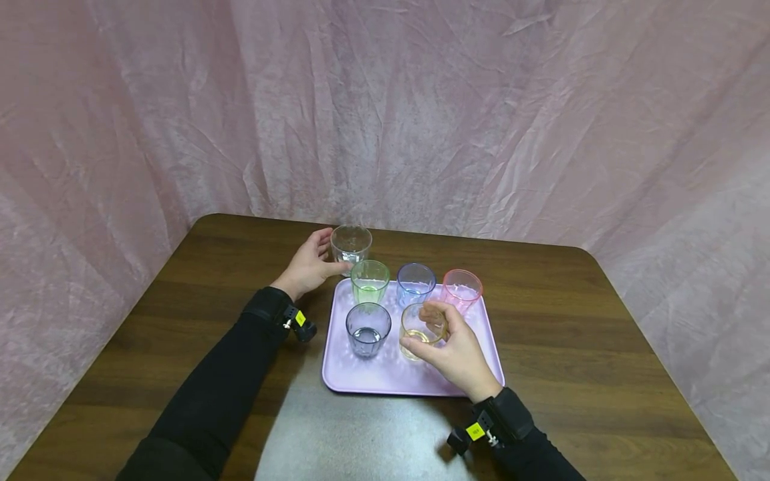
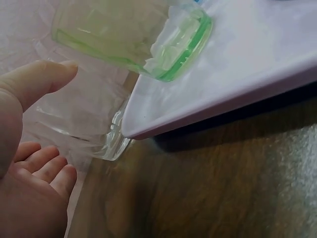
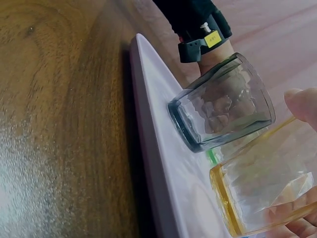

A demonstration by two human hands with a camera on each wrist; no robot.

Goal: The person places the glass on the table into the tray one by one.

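Observation:
My left hand [image 1: 308, 265] is at a clear glass [image 1: 351, 242] behind the left end of the lilac tray [image 1: 394, 382]. Its thumb reaches across the front of this glass, and in the left wrist view the thumb and fingers are spread, with the clear glass [image 2: 91, 116] just beyond them. My right hand [image 1: 462, 351] holds a yellow-tinted glass [image 1: 414, 329] between thumb and fingers over the tray's near part; whether its base touches the tray I cannot tell. Left of it stands a grey glass [image 1: 367, 334]. Green [image 1: 369, 284], blue [image 1: 415, 286] and pink [image 1: 463, 288] glasses form the far row.
The tray lies on a brown wood-grain table [image 1: 577, 347] with rounded far corners. A pink crumpled curtain [image 1: 385, 120] hangs behind the table. Bright glare [image 1: 337, 434] covers the table's near middle.

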